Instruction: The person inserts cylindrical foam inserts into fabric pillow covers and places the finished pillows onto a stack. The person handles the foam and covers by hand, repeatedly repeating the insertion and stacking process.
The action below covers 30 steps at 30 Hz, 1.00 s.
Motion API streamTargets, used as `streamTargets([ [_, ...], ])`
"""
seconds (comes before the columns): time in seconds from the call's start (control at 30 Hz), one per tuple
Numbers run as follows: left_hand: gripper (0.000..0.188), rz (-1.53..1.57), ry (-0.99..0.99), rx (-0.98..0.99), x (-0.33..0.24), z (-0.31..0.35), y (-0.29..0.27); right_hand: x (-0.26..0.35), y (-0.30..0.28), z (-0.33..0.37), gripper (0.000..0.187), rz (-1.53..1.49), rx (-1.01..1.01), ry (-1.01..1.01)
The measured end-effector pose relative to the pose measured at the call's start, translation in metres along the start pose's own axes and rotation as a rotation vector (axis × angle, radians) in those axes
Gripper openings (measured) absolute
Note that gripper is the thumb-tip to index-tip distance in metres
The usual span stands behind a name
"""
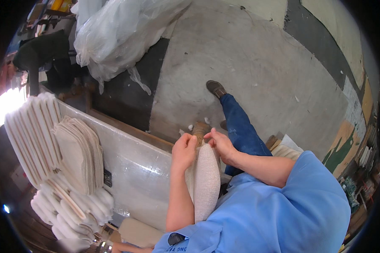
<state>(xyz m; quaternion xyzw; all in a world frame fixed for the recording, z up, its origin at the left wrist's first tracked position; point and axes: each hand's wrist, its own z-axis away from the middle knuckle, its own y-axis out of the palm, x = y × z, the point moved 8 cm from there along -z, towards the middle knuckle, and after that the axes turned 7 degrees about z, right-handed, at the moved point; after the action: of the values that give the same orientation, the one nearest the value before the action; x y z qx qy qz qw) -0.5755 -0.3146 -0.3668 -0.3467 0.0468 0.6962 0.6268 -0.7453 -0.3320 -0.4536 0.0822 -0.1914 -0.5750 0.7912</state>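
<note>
A plump cream cushion (207, 181) in woven fabric stands on end against my body, its narrow top corner between my hands. My left hand (184, 151) is closed, thumb and fingertips pinching the fabric edge at the top left of the cushion. From the other side my right hand (222, 145) bends its fingers in and pinches at the same corner. Exactly what lies between the right fingertips is too small to make out clearly. The cushion's lower end is hidden by my blue shirt (278, 211).
On my left runs a plastic-covered table (133, 168) bearing a stack of beige fabric pads (82, 154) and white cushions (33, 135). Beyond it hangs a big clear plastic sheet (122, 38). Another person's forearm (131, 248) shows at the bottom. White scraps lie on the concrete floor (261, 76).
</note>
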Motion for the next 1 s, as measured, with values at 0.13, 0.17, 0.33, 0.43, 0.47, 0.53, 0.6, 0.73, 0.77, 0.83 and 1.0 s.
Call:
streamTargets([
  [0.13,0.025,0.124,0.079,-0.009,-0.027,0.04,-0.02,0.012,0.023,0.009,0.031,0.005,0.202,0.0],
  [0.17,0.023,0.183,0.198,-0.007,-0.032,0.055,-0.022,0.008,0.03,0.01,0.034,-0.069,0.303,0.096],
  [0.33,0.065,-0.108,0.413,0.17,-0.113,0.141,-0.001,-0.003,0.03,0.018,0.026,-0.178,0.482,0.211],
  [0.43,0.07,-0.071,0.333,0.239,-0.102,0.156,0.008,0.002,0.033,0.022,0.016,-0.113,0.497,0.266],
  [0.47,0.069,-0.057,0.344,0.252,-0.099,0.153,0.01,0.003,0.031,0.019,0.015,-0.083,0.484,0.249],
  [0.53,0.066,-0.054,0.396,0.256,-0.098,0.149,0.01,0.004,0.029,0.012,0.012,-0.034,0.461,0.214],
  [0.6,0.064,-0.061,0.476,0.268,-0.099,0.143,0.015,0.009,0.026,0.008,0.01,0.019,0.431,0.244],
  [0.73,0.034,0.142,0.617,0.303,-0.111,0.134,0.015,0.002,0.018,-0.015,0.01,0.143,0.457,0.195],
  [0.77,0.03,0.212,0.623,0.341,-0.105,0.126,0.019,0.001,0.017,-0.022,0.01,0.181,0.44,0.22],
  [0.83,0.026,0.314,0.591,0.362,-0.086,0.11,0.028,-0.005,0.014,-0.027,0.01,0.264,0.396,0.287],
  [1.0,0.038,0.429,0.397,0.314,-0.045,0.078,0.043,-0.022,0.014,-0.033,0.021,0.069,0.454,0.428],
])
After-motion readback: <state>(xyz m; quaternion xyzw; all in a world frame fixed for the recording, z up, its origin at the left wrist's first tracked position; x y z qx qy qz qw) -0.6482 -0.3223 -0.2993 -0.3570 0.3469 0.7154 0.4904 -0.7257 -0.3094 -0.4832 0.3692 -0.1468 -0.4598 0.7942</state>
